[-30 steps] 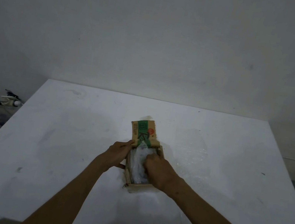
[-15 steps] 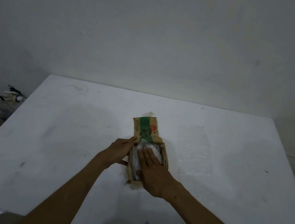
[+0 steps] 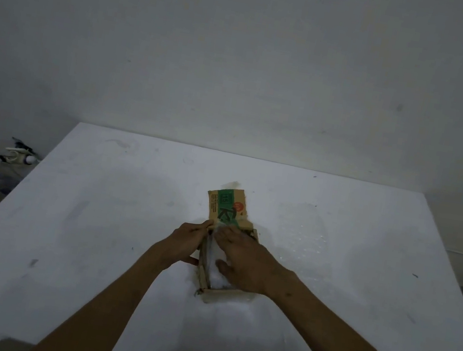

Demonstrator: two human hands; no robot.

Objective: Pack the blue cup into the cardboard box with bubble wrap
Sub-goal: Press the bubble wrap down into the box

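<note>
The white table (image 3: 92, 228) is scuffed, with grey smudges and a few dark specks across its top. Near the middle sits a small brown box (image 3: 215, 293), its green-printed flap (image 3: 226, 208) folded open toward the far edge. Just right of the box, a clear sheet of bubble wrap (image 3: 303, 233) lies flat on the top.

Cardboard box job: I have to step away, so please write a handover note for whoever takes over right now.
The left hand grips the left wall of the cardboard box.
The right hand lies flat and presses the bubble wrap down inside the box.
The blue cup is not visible; presumably it is under the wrap.
Done: wrap is in the box; the printed flap is open.
Left: tuck the wrap, close the flap. A loose wrap sheet lies on the table, right of the box.
</note>
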